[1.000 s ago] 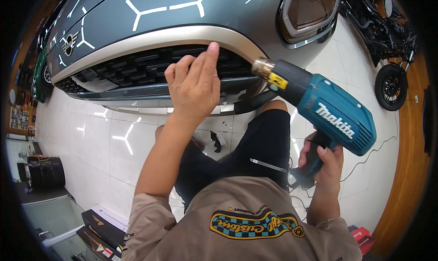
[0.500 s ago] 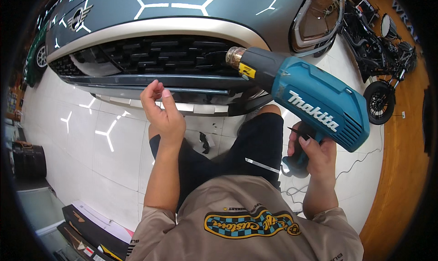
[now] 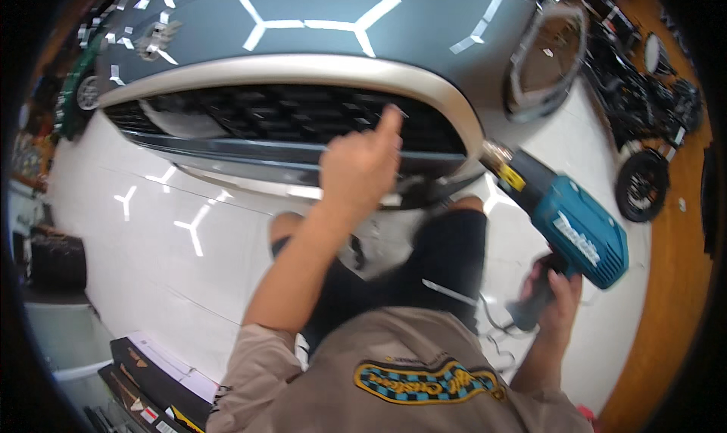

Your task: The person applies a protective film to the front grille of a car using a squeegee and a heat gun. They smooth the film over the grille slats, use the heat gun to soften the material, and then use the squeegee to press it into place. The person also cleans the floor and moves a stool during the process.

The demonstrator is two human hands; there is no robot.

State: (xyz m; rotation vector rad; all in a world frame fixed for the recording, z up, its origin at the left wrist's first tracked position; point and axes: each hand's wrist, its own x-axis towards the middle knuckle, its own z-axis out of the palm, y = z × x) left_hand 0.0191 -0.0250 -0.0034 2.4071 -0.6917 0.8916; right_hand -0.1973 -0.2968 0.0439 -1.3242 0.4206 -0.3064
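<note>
My left hand [image 3: 360, 168] is in front of the car's black grille [image 3: 280, 115], blurred by motion. Its index finger stretches toward the right part of the grille, while the other fingers look curled; nothing shows in them. Whether the fingertip touches the grille I cannot tell. To the right, my right hand [image 3: 559, 293] wraps round the handle of a teal heat gun [image 3: 572, 228]. The gun's metal nozzle points up and left, near the right end of the pale grille surround [image 3: 447, 100].
The grey-blue hood [image 3: 318, 20] curves above the grille, with a headlight [image 3: 549, 54] at right. A motorcycle [image 3: 644, 130] stands far right. A power cord [image 3: 496, 342] lies on the tiled floor. Boxes [image 3: 151, 380] sit at lower left, below a dark drum-shaped object [image 3: 60, 262].
My left hand has moved right and up to the grille, its index finger now extended. The heat gun has shifted right and down, away from the grille. The view has turned slightly.
</note>
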